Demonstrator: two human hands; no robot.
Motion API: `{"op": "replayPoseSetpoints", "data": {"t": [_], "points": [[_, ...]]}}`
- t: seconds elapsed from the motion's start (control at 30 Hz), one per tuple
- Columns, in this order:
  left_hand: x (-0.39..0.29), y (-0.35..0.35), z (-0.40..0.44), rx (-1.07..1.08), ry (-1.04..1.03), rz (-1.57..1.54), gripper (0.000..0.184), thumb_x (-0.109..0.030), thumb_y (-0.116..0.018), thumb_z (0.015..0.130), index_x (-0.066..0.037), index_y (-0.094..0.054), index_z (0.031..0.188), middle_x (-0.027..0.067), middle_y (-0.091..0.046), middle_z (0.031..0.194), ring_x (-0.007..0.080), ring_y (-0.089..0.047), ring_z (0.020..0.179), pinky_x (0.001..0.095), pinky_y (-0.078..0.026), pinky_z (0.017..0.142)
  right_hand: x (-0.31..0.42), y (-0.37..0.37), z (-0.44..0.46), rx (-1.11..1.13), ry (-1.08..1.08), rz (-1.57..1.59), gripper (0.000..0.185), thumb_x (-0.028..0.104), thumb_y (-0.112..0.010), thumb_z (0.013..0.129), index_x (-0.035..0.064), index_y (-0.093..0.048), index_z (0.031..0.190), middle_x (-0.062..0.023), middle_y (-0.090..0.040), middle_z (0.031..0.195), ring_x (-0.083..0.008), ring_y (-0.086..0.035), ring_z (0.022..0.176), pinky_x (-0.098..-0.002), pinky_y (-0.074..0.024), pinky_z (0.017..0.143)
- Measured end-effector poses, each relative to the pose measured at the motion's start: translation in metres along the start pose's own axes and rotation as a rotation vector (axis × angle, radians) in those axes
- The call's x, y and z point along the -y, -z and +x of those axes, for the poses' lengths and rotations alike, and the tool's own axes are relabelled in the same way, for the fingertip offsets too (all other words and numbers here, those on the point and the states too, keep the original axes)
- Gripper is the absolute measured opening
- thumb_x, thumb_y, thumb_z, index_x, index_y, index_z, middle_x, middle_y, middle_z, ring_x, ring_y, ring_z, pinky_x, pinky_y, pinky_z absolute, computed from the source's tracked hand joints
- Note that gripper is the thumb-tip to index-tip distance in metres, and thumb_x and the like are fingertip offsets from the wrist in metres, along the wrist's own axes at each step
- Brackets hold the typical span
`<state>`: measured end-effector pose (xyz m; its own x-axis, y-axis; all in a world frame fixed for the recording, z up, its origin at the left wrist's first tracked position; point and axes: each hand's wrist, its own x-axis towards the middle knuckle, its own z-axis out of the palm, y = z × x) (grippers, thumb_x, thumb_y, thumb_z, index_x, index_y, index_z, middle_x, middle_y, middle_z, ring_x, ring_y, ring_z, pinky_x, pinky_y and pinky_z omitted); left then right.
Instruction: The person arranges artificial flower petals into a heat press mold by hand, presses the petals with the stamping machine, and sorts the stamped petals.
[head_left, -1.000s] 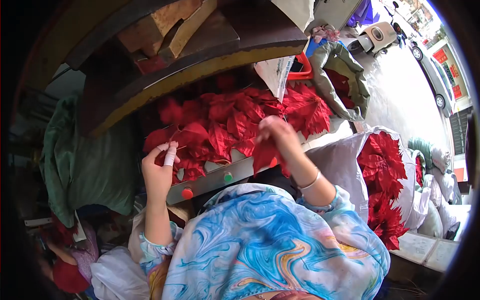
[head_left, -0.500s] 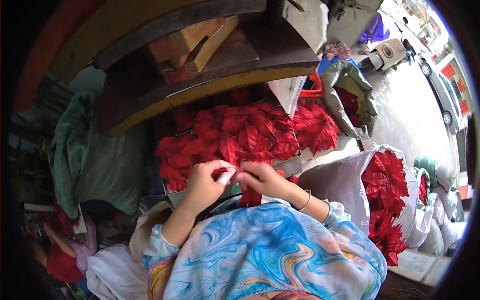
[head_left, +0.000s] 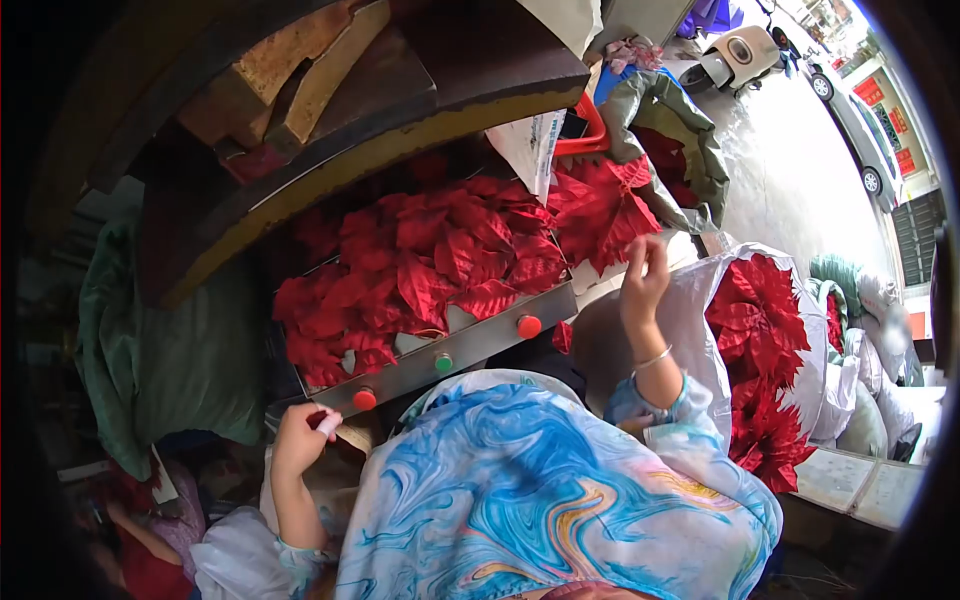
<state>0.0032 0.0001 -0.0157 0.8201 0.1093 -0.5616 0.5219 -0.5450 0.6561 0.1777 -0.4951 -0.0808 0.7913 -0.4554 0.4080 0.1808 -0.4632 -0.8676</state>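
Note:
My left hand (head_left: 302, 440) is low on the left, below the corner of the metal tray, fingers curled closed. A white wrap covers one digit. A bit of dark red shows at its fingers, too small to make out. My right hand (head_left: 645, 285) is raised on the right with a bangle on the wrist, fingers loosely bent and partly apart, nothing visible in them. It is just beside red poinsettia-like fabric flowers (head_left: 605, 215). Red fabric petals (head_left: 440, 245) are heaped in the metal tray (head_left: 480, 335) between my hands.
The tray front carries red buttons (head_left: 529, 327) and a green button (head_left: 443, 363). A dark machine body (head_left: 480, 70) overhangs the tray. White sack (head_left: 690, 290) with red flowers stands right; green sack (head_left: 200, 350) left. Another person's arm (head_left: 145, 530) shows lower left.
My hands were together over the tray's front edge, with red fabric below them. They have parted: left went down and left, right went up and right. The view has shifted.

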Motion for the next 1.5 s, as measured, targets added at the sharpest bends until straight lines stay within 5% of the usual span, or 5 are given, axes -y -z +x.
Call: {"op": "replayPoseSetpoints", "data": {"t": [0.23,0.73,1.13,1.23,1.5], "points": [[0.093,-0.002,-0.030,0.018,0.062,0.713,0.022,-0.017,-0.076,0.078,0.002,-0.071,0.090,0.0212,-0.069,0.077,0.0382,-0.067,0.074,0.0429,-0.052,0.068,-0.126,0.023,-0.174,0.559,-0.418,-0.117,0.031,0.016,-0.072,0.089,-0.0009,-0.063,0.113,-0.0067,-0.067,0.101,-0.0139,-0.063,0.094,-0.0268,-0.0505,0.082],[-0.114,-0.109,0.073,0.061,-0.858,0.108,0.031,-0.020,-0.080,0.079,-0.003,-0.071,0.103,0.0120,-0.071,0.089,0.0257,-0.069,0.081,0.0331,-0.053,0.070,0.113,-0.040,-0.085,1.120,0.084,0.142,0.018,0.004,-0.073,0.084,0.0018,-0.066,0.101,-0.0131,-0.065,0.085,-0.0240,-0.067,0.076,-0.0335,-0.0532,0.067],[-0.108,-0.089,0.168,-0.522,-0.475,0.249,0.032,-0.030,-0.078,0.078,-0.006,-0.071,0.099,0.0136,-0.070,0.091,0.0339,-0.068,0.086,0.0426,-0.052,0.073,0.088,-0.069,-0.076,1.096,-0.044,0.125,0.020,0.004,-0.064,0.092,0.0046,-0.064,0.112,-0.0052,-0.064,0.079,-0.0085,-0.058,0.062,-0.0249,-0.0484,0.058],[-0.102,-0.090,0.173,-0.520,-0.480,0.159,0.025,-0.021,-0.076,0.079,-0.004,-0.072,0.096,0.0158,-0.071,0.091,0.0359,-0.068,0.084,0.0421,-0.053,0.074,0.095,-0.081,-0.069,1.158,0.053,0.064,0.032,0.005,-0.067,0.086,0.0064,-0.060,0.118,-0.0182,-0.069,0.093,-0.0353,-0.067,0.081,-0.0381,-0.0523,0.072],[-0.100,-0.088,0.166,-0.558,-0.524,0.131,0.019,-0.014,-0.068,0.085,-0.004,-0.070,0.101,0.0167,-0.071,0.091,0.0377,-0.067,0.087,0.0464,-0.053,0.075,0.094,-0.139,-0.074,1.252,0.315,-0.172,0.049,0.014,-0.064,0.085,0.0080,-0.053,0.133,-0.0221,-0.068,0.093,-0.0394,-0.066,0.089,-0.0476,-0.0529,0.078]]}}
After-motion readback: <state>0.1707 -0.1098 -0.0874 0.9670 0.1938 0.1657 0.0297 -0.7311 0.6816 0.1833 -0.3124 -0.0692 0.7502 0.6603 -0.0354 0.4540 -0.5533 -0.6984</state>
